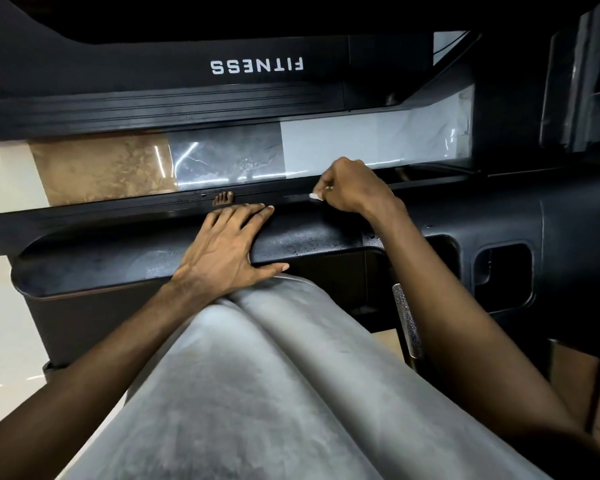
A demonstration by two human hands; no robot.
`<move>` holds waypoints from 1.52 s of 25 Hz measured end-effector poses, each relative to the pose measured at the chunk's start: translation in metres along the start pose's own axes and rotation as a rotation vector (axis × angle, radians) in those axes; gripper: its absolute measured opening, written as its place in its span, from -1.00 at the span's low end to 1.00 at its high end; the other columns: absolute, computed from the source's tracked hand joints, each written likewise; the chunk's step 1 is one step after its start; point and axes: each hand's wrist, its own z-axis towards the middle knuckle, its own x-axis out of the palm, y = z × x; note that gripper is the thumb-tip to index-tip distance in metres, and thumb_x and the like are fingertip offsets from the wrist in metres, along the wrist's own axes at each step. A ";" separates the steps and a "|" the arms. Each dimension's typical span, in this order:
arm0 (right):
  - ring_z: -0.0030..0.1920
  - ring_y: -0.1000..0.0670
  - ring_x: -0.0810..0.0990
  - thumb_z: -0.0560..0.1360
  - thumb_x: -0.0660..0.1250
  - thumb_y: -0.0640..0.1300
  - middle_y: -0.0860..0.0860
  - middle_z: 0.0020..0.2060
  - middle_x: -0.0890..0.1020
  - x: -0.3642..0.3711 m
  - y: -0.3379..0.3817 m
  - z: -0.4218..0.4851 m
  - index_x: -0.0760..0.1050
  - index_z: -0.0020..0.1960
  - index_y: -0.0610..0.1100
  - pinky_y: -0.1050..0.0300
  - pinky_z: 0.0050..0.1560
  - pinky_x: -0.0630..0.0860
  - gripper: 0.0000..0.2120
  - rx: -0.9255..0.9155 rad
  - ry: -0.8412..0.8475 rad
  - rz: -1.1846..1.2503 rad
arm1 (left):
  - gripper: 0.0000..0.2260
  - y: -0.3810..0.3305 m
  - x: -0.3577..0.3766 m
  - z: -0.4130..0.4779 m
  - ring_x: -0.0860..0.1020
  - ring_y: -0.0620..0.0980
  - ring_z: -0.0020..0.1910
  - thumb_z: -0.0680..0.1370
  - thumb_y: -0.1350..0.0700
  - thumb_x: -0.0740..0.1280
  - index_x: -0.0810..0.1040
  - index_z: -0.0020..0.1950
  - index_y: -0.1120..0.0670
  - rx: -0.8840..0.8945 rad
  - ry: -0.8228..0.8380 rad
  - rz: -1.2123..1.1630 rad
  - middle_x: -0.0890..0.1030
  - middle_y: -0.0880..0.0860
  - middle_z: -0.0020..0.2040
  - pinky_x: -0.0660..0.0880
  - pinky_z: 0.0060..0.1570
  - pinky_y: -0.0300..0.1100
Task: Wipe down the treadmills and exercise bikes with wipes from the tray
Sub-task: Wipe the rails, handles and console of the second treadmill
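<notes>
The right hand (349, 188) is pinching a small white wipe (315, 196) between curled fingers, only a scrap of it showing, pressing it to the upper ledge of the black textured plastic treadmill console (312, 242). The left hand (227, 247) is lying flat and spread on the console's rounded front edge, gripping nothing. Grey fabric-covered knees (257, 375) are filling the foreground below, and a glossy tiled floor (222, 161) is showing beyond the console.

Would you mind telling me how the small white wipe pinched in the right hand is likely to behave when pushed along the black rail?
The small white wipe looks light and probably floppy: only a scrap shows beyond the right hand, bunched between fingertips. It may crumple rather than slide flat on the black treadmill rail.
</notes>
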 end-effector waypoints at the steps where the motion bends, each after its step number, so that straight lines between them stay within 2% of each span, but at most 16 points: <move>1: -0.09 0.10 0.61 0.51 0.34 -0.28 0.03 -0.06 0.72 -0.001 0.006 0.011 0.71 -0.03 -0.15 0.22 -0.02 0.45 -0.82 -0.014 0.078 -0.023 | -0.12 0.000 0.000 0.001 0.43 0.08 0.37 0.40 -0.53 0.18 0.35 0.54 0.03 0.000 0.002 -0.003 0.45 0.04 0.43 0.29 0.41 0.03; 4: 0.00 0.03 0.64 0.49 0.34 -0.27 0.03 -0.06 0.71 0.001 0.009 0.038 0.71 -0.02 -0.12 0.16 -0.03 0.49 -0.81 0.020 0.173 -0.075 | -0.12 0.001 -0.001 0.001 0.42 0.08 0.37 0.39 -0.52 0.19 0.36 0.53 0.03 -0.001 0.002 -0.022 0.45 0.03 0.42 0.29 0.40 0.02; 6: -0.03 -0.02 0.63 0.49 0.28 -0.32 -0.03 -0.02 0.70 0.001 -0.001 0.042 0.67 0.03 -0.18 0.13 -0.07 0.48 -0.77 0.093 0.127 -0.099 | -0.13 0.000 -0.002 0.000 0.42 0.07 0.36 0.39 -0.52 0.21 0.36 0.53 0.02 -0.002 0.001 -0.030 0.46 0.03 0.42 0.29 0.39 0.01; 9: -0.03 -0.12 0.61 0.48 0.25 -0.32 -0.12 -0.02 0.66 0.005 -0.018 0.036 0.61 0.08 -0.23 0.12 -0.09 0.48 -0.77 0.197 -0.027 -0.077 | -0.14 0.000 -0.004 0.000 0.40 0.05 0.36 0.40 -0.51 0.24 0.36 0.53 0.01 0.001 0.007 -0.056 0.45 0.01 0.42 0.28 0.39 0.00; 12: 0.03 -0.15 0.63 0.50 0.27 -0.31 -0.15 -0.01 0.66 0.014 -0.019 0.020 0.61 0.07 -0.24 0.09 0.05 0.59 -0.79 0.226 -0.144 0.009 | -0.15 0.000 -0.006 0.000 0.39 0.03 0.37 0.40 -0.50 0.27 0.36 0.53 0.01 0.003 0.023 -0.062 0.44 0.00 0.41 0.26 0.38 -0.03; 16: 0.01 -0.09 0.63 0.51 0.30 -0.36 -0.12 -0.05 0.68 0.035 -0.014 -0.028 0.69 -0.01 -0.20 0.19 0.02 0.52 -0.78 0.125 -0.438 0.109 | -0.16 0.001 -0.007 0.000 0.36 0.03 0.38 0.41 -0.46 0.34 0.35 0.54 0.00 -0.002 0.032 -0.087 0.43 0.00 0.43 0.25 0.39 -0.01; 19: 0.04 -0.07 0.54 0.58 0.29 -0.29 -0.08 0.01 0.62 0.071 -0.017 -0.071 0.68 0.10 -0.16 0.21 0.11 0.46 -0.79 0.019 -0.733 0.218 | -0.18 0.003 -0.007 0.001 0.37 0.05 0.39 0.41 -0.48 0.28 0.33 0.55 -0.05 0.012 0.045 -0.083 0.44 -0.01 0.43 0.28 0.39 0.03; 21: 0.05 -0.04 0.53 0.61 0.30 -0.24 -0.04 0.05 0.60 0.098 -0.021 -0.091 0.66 0.16 -0.15 0.20 0.18 0.48 -0.80 -0.006 -0.880 0.311 | -0.24 0.004 -0.006 0.000 0.39 0.03 0.39 0.43 -0.46 0.27 0.30 0.56 -0.17 0.054 0.032 -0.111 0.44 -0.05 0.44 0.32 0.38 0.04; 24: 0.12 -0.03 0.55 0.61 0.32 -0.21 -0.01 0.09 0.60 0.124 -0.015 -0.103 0.65 0.18 -0.16 0.23 0.25 0.47 -0.80 0.000 -0.997 0.431 | -0.34 0.006 -0.005 -0.002 0.41 -0.01 0.41 0.46 -0.40 0.31 0.33 0.53 -0.26 0.109 0.000 -0.166 0.44 -0.09 0.47 0.38 0.37 0.09; 27: 0.12 0.02 0.54 0.61 0.34 -0.22 -0.02 0.09 0.58 0.148 -0.006 -0.116 0.65 0.18 -0.17 0.32 0.21 0.46 -0.81 0.012 -1.089 0.522 | -0.38 0.007 -0.005 -0.003 0.39 -0.05 0.43 0.47 -0.39 0.33 0.36 0.51 -0.30 0.104 0.006 -0.171 0.42 -0.13 0.49 0.37 0.39 0.08; 29: 0.08 0.09 0.56 0.60 0.35 -0.22 -0.03 0.09 0.56 0.164 -0.004 -0.122 0.62 0.19 -0.17 0.32 0.15 0.50 -0.81 0.032 -1.143 0.676 | -0.39 0.006 -0.006 -0.004 0.37 -0.09 0.44 0.48 -0.39 0.34 0.35 0.50 -0.32 0.101 0.013 -0.169 0.40 -0.17 0.50 0.35 0.41 0.04; 31: 0.04 0.13 0.59 0.57 0.37 -0.23 0.01 0.07 0.58 0.174 0.003 -0.122 0.59 0.16 -0.13 0.24 0.09 0.56 -0.82 0.093 -1.183 0.879 | -0.41 0.005 -0.008 -0.005 0.35 -0.14 0.45 0.48 -0.36 0.36 0.35 0.49 -0.33 0.101 0.019 -0.174 0.39 -0.19 0.50 0.32 0.43 -0.03; 33: 0.01 0.12 0.62 0.55 0.39 -0.22 0.06 0.02 0.62 0.178 0.013 -0.117 0.55 0.10 -0.09 0.19 0.06 0.59 -0.85 0.159 -1.233 1.063 | -0.43 0.003 -0.010 -0.005 0.35 -0.18 0.45 0.49 -0.32 0.40 0.38 0.48 -0.31 0.109 0.011 -0.193 0.41 -0.20 0.49 0.30 0.43 -0.12; 36: -0.04 0.11 0.65 0.52 0.43 -0.22 0.06 -0.06 0.67 0.183 0.020 -0.104 0.57 0.05 -0.12 0.22 0.02 0.60 -0.88 0.285 -1.278 1.378 | -0.44 0.001 -0.011 -0.006 0.38 -0.22 0.43 0.47 -0.27 0.46 0.46 0.46 -0.24 0.154 -0.023 -0.227 0.47 -0.17 0.45 0.31 0.45 -0.17; 38: -0.07 0.07 0.67 0.50 0.44 -0.24 0.04 -0.09 0.68 0.187 0.020 -0.091 0.58 0.03 -0.15 0.10 0.02 0.64 -0.88 0.329 -1.304 1.560 | -0.44 -0.001 -0.011 -0.008 0.40 -0.26 0.40 0.45 -0.28 0.48 0.49 0.43 -0.25 0.134 -0.042 -0.239 0.49 -0.19 0.42 0.34 0.45 -0.16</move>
